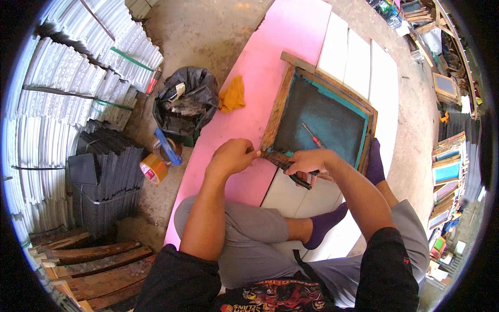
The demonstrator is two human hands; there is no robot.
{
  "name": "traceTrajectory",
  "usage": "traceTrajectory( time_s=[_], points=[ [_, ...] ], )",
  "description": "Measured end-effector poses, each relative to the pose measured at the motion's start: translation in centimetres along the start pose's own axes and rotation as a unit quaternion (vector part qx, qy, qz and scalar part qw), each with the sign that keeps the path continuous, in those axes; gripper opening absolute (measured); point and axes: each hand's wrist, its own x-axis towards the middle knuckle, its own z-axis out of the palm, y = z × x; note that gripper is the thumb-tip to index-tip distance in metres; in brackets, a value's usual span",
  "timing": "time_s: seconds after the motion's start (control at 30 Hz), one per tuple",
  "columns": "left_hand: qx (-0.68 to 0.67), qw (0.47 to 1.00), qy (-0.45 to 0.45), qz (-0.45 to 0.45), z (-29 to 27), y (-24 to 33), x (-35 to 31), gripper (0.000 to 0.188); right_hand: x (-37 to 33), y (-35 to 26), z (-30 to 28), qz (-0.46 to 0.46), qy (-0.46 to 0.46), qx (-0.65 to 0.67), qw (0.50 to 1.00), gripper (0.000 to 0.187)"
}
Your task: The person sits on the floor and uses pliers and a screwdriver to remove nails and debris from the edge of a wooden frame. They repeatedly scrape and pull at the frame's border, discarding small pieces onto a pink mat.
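Note:
A wooden screen-printing frame (278,110) with dark and teal mesh lies tilted in front of me. My right hand (311,162) is closed around a black-handled hand tool (300,181) at the frame's near edge; its kind is partly hidden by my fingers. Close by on the left, my left hand (235,155) is closed, thumb and fingertips pinched together at the near left corner of the frame. Whatever lies in that pinch is too small to make out. A screwdriver (316,140) with a red handle rests on the mesh.
Pink and white boards (244,125) lie under the frame and my legs. An orange cloth (232,94) sits beside a black plastic bag (185,99). Tape rolls (153,169), black sheets (106,182) and bundled white sheets (44,140) stand left. More frames (448,171) lean right.

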Motion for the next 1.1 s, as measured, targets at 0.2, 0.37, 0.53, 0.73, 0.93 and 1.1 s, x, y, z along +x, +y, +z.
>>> traceTrajectory(
  time_s=[0.2, 0.37, 0.53, 0.73, 0.93, 1.1],
  points=[
    [-0.036, 0.999, -0.012, -0.026, -0.6, 0.5, -0.2, 0.03, 1.5, 0.0, -1.6, 0.057, -0.056, -0.074, 0.994, 0.044],
    [-0.015, 1.0, 0.0, -0.005, -0.1, -0.1, 0.0, 0.032, 2.0, 1.0, -1.8, 0.025, -0.087, 0.052, 0.994, 0.043],
    [-0.009, 1.0, -0.001, -0.012, -0.1, 0.0, 0.1, 0.032, 2.3, 1.7, -2.1, 0.027, -0.091, 0.094, 0.991, 0.039],
    [-0.023, 0.999, -0.014, -0.023, -0.5, 0.5, 0.0, 0.032, 1.8, 1.4, -1.9, 0.028, -0.083, 0.072, 0.994, 0.035],
    [-0.025, 0.999, -0.008, -0.02, -0.1, 0.0, 0.2, 0.032, 1.8, 1.7, -0.8, -0.009, -0.009, 0.016, 1.0, 0.033],
    [-0.03, 0.999, -0.006, -0.019, -0.1, 0.0, 0.2, 0.033, 1.2, 2.4, 5.5, -0.139, 0.259, -0.164, 0.942, 0.038]
  ],
)
